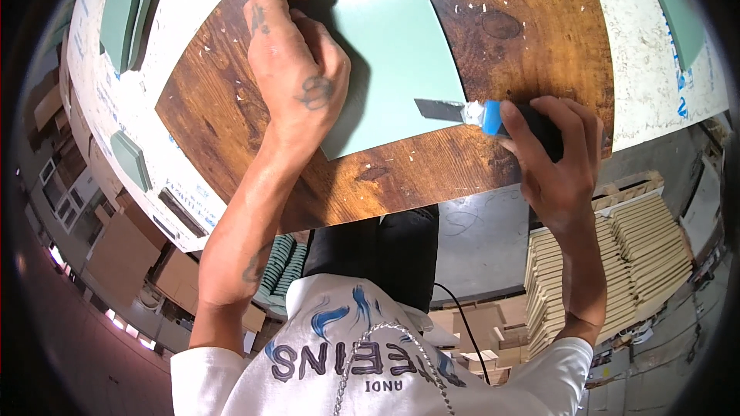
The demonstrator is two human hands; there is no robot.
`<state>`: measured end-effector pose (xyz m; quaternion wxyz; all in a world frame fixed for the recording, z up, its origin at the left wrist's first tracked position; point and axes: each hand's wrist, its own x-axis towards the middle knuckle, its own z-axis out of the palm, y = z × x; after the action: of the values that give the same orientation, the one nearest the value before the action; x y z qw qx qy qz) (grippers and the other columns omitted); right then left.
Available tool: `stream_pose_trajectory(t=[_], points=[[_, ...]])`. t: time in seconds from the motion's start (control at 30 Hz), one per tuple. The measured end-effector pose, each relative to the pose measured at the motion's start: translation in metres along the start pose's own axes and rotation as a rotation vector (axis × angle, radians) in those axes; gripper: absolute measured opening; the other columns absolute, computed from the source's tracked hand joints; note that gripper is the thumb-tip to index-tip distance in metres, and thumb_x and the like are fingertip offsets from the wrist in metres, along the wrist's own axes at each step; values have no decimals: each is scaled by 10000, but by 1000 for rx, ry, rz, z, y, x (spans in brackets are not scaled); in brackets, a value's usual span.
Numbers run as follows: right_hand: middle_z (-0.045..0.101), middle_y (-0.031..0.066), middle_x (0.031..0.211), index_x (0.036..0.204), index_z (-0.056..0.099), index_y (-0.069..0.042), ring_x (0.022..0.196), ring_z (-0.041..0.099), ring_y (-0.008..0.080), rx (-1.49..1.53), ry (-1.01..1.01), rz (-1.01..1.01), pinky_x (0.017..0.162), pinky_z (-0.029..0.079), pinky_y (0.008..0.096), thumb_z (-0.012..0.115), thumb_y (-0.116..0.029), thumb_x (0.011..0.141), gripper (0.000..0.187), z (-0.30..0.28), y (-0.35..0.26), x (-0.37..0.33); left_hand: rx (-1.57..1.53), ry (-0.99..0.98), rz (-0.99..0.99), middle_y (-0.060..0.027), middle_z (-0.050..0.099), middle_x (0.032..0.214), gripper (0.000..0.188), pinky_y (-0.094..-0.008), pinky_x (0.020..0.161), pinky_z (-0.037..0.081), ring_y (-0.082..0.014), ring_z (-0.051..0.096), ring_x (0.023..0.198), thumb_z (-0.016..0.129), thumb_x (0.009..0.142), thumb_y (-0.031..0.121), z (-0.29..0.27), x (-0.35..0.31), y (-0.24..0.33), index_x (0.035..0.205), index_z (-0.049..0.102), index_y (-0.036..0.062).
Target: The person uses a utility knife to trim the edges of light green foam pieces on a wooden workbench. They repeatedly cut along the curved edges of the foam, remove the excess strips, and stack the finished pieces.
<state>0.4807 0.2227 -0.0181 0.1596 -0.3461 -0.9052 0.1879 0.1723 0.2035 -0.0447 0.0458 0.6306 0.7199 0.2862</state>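
Your left hand [297, 69] presses flat, fingers spread, on the pale green foam sheet [385, 46]. Your right hand [559, 158] grips the blue-collared utility knife [478, 113], blade at the sheet's right edge.

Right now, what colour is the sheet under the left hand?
Pale green sheet, lying on the brown wooden board; head view shows it.

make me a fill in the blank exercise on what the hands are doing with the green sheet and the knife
1. The left hand presses flat on the pale ____ sheet.
2. The right hand grips a utility knife with a ____ collar.
3. The sheet lies on a brown ____ board.

Missing words: green; blue; wooden
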Motion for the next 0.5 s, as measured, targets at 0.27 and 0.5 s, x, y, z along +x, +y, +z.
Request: stream_pose_trajectory(t=[0.27,0.5], points=[[572,62,1137,1231,726,-250,1029,538,293,-57,-74,-18,857,459,461,777,-169,770,471,-15,-2,-14,84,52,172,-212,561,1174,407,-437,823,552,-289,617,993,615,930,91,2,12,-3,1307,506,-18],[583,66,1150,1233,726,-249,1042,545,282,-11,-51,4,862,444,470,785,-177,796,448,-14,-2,-40,134,18,-75,-289,473,1284,421,-540,1026,345,-396,438,1237,546,1001,176,-4,-18,11,1344,471,-55]])
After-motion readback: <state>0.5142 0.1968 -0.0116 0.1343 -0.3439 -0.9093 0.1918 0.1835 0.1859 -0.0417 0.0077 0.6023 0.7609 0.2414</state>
